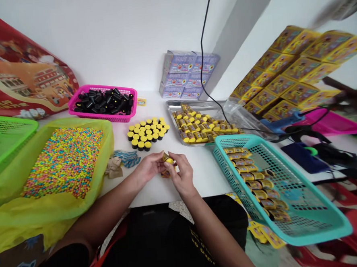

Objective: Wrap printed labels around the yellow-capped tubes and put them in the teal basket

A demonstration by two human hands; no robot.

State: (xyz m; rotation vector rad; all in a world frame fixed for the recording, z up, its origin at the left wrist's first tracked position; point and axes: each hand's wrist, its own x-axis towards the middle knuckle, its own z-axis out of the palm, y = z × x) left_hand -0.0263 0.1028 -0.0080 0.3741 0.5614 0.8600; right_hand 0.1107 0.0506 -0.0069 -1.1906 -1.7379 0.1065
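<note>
Both my hands meet over the white table's (205, 168) front edge. My left hand (148, 166) and my right hand (182, 174) are closed together on a small yellow-capped tube (168, 160) with a printed wrapper. A bit of wrapper (165, 174) shows under my fingers. Just beyond my hands stands a cluster of black tubes with yellow caps (147, 133). A metal tray (177, 106) holds several wrapped tubes. A teal basket (304, 206) on my right holds a row of wrapped tubes (255, 181).
A tub lined with yellow plastic (105, 130) holds small multicoloured candies (65, 160). A pink basket (103, 116) holds black tubes. A green basket (6, 136) sits far left. Boxes (185, 74), yellow cartons (296, 74), a black cable (205, 47) and a glue gun (282, 123) stand behind.
</note>
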